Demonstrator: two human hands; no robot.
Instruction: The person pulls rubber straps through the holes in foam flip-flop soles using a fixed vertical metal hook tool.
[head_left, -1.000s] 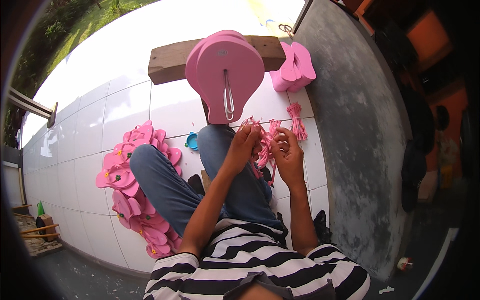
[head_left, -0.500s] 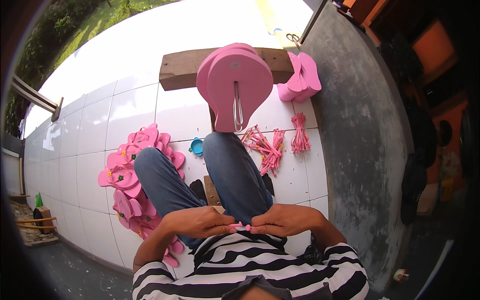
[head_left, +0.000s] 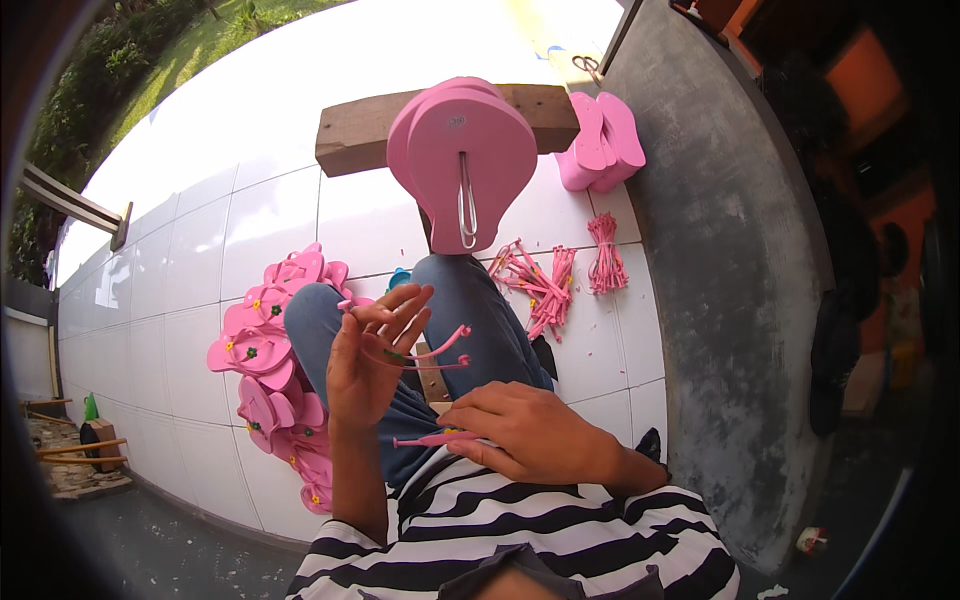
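The left hand (head_left: 375, 370) pinches a pink strap (head_left: 441, 349), ends out to its right; the right hand (head_left: 535, 435) grips a second strap (head_left: 433, 440), jutting leftward; both seem light, bendable, best pinched mid-band.

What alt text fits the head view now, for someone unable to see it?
The left hand and right hand each hold a pink flip-flop strap. Ahead, pink soles are stacked before a wooden beam; strapped flip-flops are piled left, more straps lie right.
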